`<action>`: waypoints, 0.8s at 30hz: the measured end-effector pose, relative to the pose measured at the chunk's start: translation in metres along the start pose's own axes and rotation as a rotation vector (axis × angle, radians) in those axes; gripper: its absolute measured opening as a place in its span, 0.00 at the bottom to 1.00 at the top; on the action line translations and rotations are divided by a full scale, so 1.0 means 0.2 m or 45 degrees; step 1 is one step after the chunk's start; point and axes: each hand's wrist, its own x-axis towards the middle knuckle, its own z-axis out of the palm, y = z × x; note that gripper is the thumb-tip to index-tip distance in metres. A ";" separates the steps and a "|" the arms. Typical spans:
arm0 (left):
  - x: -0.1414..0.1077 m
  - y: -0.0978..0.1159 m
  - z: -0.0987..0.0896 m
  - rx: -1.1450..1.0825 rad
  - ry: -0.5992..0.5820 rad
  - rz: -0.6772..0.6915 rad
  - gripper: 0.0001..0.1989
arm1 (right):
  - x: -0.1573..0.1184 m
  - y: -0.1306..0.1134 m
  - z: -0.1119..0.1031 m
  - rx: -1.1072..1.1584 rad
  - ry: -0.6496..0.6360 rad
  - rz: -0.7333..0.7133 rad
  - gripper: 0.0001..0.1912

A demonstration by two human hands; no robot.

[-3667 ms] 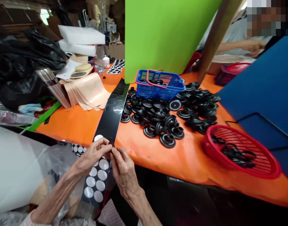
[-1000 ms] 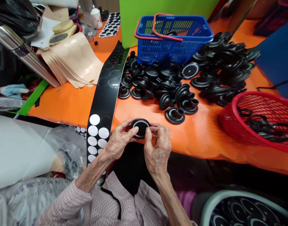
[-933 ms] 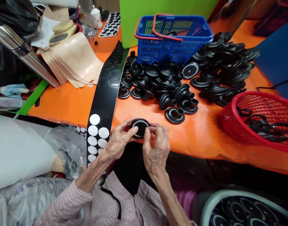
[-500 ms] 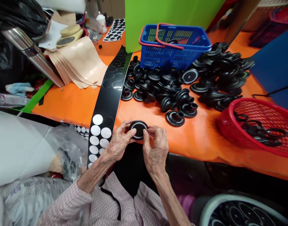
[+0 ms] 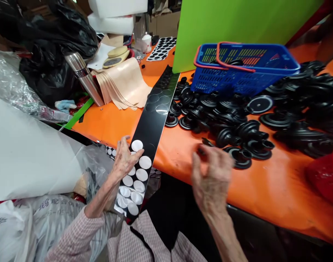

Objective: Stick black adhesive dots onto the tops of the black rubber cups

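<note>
My left hand (image 5: 124,159) reaches over the near part of a long black sheet (image 5: 149,125), thumb and fingers spread. Its thumb tip lies by the uppermost white circles (image 5: 137,145); whether it touches them I cannot tell. More white circles run down the sheet's near end, and round outlines are cut in its far part. Out to the right, my right hand (image 5: 213,174) is smeared by motion above the orange table, close to the pile of black round-based parts with short stems (image 5: 239,156). Something dark shows at its fingertips, but I cannot make out whether it is held.
A blue basket (image 5: 245,78) with red handles stands behind the black parts. A red basket (image 5: 326,178) is at the right edge. Tan sheets (image 5: 123,85) and a steel flask (image 5: 86,80) lie at the left. A green panel (image 5: 237,22) rises behind the orange table (image 5: 172,149).
Both hands held a black round disc with a pale ring; they have parted. My left hand moved left onto the sheet, my right hand towards the pile. The view turned left.
</note>
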 end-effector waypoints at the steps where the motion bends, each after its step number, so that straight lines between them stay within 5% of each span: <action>1: 0.01 -0.01 0.00 0.003 -0.033 -0.009 0.29 | -0.04 -0.04 0.05 0.068 -0.109 -0.076 0.15; 4: 0.01 -0.01 0.01 -0.003 -0.087 -0.037 0.28 | -0.17 -0.15 0.19 0.241 -0.372 -0.144 0.17; 8: 0.03 -0.01 -0.03 -0.149 -0.132 -0.123 0.29 | -0.24 -0.19 0.29 0.308 -0.370 -0.083 0.16; 14: 0.08 0.02 -0.13 -0.867 -0.714 -0.241 0.15 | -0.20 -0.20 0.27 0.338 -0.300 -0.048 0.15; 18: 0.08 0.04 -0.12 -1.109 -0.758 -0.273 0.14 | -0.16 -0.24 0.27 0.320 -0.247 -0.049 0.15; 24: 0.09 0.02 -0.08 -1.117 -0.809 -0.188 0.14 | -0.12 -0.27 0.27 0.270 -0.273 -0.093 0.11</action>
